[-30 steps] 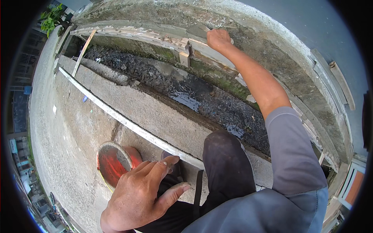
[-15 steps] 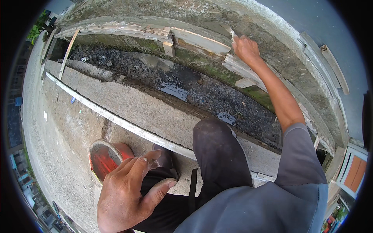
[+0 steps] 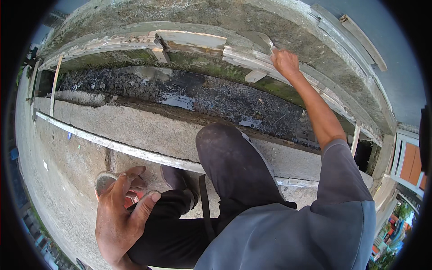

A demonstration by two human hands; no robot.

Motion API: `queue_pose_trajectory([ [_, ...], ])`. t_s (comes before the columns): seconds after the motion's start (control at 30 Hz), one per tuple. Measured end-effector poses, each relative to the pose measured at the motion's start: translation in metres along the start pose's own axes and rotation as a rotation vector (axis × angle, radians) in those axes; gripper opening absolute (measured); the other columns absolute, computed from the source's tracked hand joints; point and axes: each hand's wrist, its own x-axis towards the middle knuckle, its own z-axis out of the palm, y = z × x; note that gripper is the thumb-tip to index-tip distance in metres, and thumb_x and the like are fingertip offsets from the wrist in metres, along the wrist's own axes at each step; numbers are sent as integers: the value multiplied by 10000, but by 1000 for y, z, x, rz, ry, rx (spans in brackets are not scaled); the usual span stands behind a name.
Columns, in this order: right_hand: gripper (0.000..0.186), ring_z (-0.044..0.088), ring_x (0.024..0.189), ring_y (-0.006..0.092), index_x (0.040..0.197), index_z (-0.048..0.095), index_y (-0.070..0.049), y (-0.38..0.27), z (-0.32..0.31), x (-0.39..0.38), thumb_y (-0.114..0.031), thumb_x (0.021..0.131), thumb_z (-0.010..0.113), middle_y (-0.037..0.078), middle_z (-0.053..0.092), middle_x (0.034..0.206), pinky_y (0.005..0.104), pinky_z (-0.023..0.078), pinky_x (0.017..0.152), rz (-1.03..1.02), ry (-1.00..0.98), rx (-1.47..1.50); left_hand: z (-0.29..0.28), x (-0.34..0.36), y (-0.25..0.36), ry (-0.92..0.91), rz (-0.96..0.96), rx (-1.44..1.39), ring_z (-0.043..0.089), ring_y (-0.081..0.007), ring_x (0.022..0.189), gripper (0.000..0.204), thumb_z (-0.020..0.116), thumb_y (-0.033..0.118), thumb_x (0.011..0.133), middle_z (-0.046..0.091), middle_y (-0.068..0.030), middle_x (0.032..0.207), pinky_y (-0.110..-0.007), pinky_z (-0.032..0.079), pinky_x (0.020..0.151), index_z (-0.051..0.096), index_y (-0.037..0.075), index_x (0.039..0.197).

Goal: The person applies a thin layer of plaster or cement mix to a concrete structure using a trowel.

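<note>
My right hand is wrapped round the pale handle of a metal trowel, whose blade lies against the grey mortar band along the concrete wall. Just below the band run wooden formwork boards on short blocks. My left hand hangs by my knee with its fingers curved and apart, holding nothing; it hides much of the red, mortar-crusted bucket behind it.
A wet, muddy drain runs between the wall and the concrete edge by my bent knee. A long white straightedge lies on the edge. Narrow battens cross the drain; loose planks sit at upper right.
The view has swung rightward along the wall. My right hand and trowel have moved right along the band. My left hand sits further left, covering more of the bucket.
</note>
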Motion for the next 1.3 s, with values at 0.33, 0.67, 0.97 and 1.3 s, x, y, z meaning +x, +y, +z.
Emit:
queue_pose_trajectory([
  [0.33, 260, 700, 931, 389, 1104, 690, -89, 19, 12, -35, -258, 924, 608, 191, 706, 964, 521, 566, 769, 55, -1, -1, 3, -1, -2, 22, 2, -34, 727, -281, 836, 466, 776, 241, 901, 720, -193, 905, -355, 565, 766, 617, -71, 1208],
  [0.67, 295, 699, 934, 384, 1130, 686, -98, 55, 18, -53, -298, 932, 598, 186, 706, 961, 510, 562, 786, 120, 63, 10, 4, -3, -2, 15, 4, -14, 717, -277, 818, 474, 766, 264, 911, 722, -180, 908, -359, 557, 758, 614, -65, 1216],
  [0.97, 269, 694, 936, 383, 1094, 699, -97, 58, 11, -64, -274, 921, 593, 182, 699, 953, 511, 563, 791, 103, 66, -19, 4, -6, -2, 22, 22, -15, 716, -277, 805, 470, 757, 271, 922, 719, -184, 894, -360, 554, 753, 611, -70, 1211],
  [1.3, 261, 688, 963, 370, 1114, 704, -107, 59, 7, -77, -246, 922, 596, 161, 701, 972, 503, 558, 792, 107, 88, 59, 5, -13, -5, 33, 5, -11, 694, -237, 786, 548, 732, 347, 929, 698, -162, 879, -352, 539, 774, 594, -52, 1278],
])
